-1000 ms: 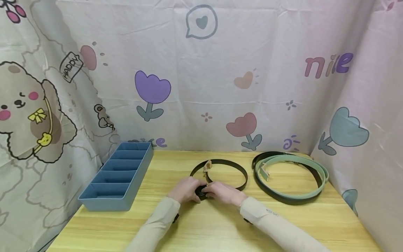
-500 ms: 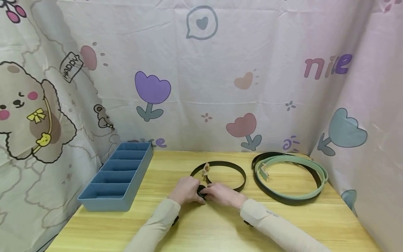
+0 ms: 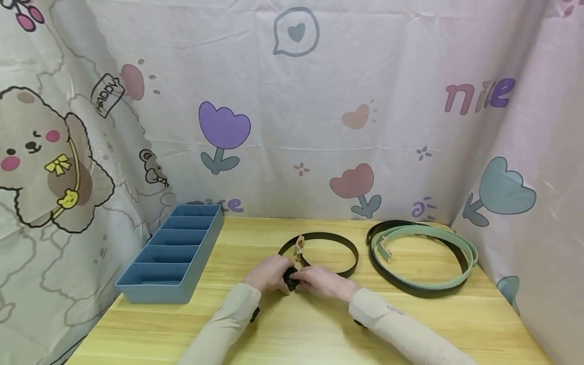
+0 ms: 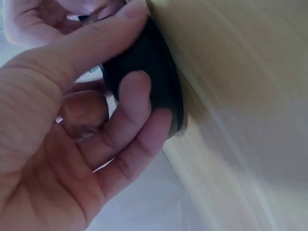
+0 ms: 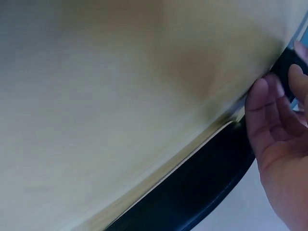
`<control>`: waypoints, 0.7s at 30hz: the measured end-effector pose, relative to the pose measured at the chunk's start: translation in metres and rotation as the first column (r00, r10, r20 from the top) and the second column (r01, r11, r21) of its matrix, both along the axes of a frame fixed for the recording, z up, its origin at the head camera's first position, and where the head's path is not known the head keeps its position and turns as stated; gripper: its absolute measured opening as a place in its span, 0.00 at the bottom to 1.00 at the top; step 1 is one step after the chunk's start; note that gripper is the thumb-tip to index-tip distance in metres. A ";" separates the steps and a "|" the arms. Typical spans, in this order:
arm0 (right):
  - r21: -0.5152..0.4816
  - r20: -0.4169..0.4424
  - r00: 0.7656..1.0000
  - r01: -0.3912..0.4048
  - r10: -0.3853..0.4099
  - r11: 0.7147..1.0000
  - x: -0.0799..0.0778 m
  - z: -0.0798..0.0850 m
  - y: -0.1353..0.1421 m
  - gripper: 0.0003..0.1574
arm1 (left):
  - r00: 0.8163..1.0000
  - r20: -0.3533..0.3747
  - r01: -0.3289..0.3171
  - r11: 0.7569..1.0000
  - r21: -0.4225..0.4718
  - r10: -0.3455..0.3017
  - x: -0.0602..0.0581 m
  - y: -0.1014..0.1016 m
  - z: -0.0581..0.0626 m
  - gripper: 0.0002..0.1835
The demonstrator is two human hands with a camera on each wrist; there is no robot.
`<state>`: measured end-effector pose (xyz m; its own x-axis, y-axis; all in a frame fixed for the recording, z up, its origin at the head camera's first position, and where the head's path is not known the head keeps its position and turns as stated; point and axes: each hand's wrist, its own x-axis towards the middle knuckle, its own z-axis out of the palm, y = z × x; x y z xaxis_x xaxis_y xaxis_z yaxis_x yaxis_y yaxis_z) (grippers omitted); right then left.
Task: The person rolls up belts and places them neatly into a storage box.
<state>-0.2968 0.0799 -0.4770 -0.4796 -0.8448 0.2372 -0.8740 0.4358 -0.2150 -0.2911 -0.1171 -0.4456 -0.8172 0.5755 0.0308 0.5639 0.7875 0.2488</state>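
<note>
A narrow black belt (image 3: 325,235) lies in a loop in the middle of the table, standing on its edge. Its gold-coloured buckle (image 3: 299,247) is at the loop's left side. In front, part of the belt is wound into a small tight coil (image 3: 290,279) between the two hands. My left hand (image 3: 269,275) holds the coil from the left, and the left wrist view shows thumb and fingers curled around its dark side (image 4: 161,72). My right hand (image 3: 326,283) pinches it from the right, with a strip of belt (image 5: 202,178) running away beside the fingers. Fingers partly hide the coil.
At the left stands a blue-grey box (image 3: 193,263) with several compartments. On the right lie a pale green belt (image 3: 424,281) and a wider black belt (image 3: 420,291), coiled together in large loops. A printed curtain (image 3: 292,116) hangs behind the wooden table (image 3: 292,334).
Both hands stay in place while their fingers shift slightly around the coil. The coil tilts a little, and the loop and buckle move only slightly. The head view has shifted a bit.
</note>
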 end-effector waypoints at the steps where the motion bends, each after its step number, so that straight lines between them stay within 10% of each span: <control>1: 0.000 -0.003 1.000 0.003 -0.003 1.000 0.001 0.000 -0.001 0.12 | 1.000 -0.008 -0.018 1.000 -0.003 0.018 0.000 0.000 0.000 0.21; 12: 0.011 0.054 0.998 0.014 -0.014 1.000 -0.005 -0.003 -0.002 0.16 | 0.990 -0.135 -0.035 0.999 -0.030 0.030 -0.002 -0.003 -0.008 0.27; 21: 0.025 0.060 0.998 0.008 -0.010 1.000 -0.010 0.000 -0.001 0.17 | 0.999 0.041 0.032 0.999 -0.017 -0.031 -0.007 -0.008 -0.001 0.27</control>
<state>-0.3070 0.0785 -0.4773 -0.4997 -0.8458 0.1866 -0.8560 0.4494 -0.2555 -0.2980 -0.1253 -0.4465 -0.7990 0.6012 -0.0119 0.5784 0.7738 0.2583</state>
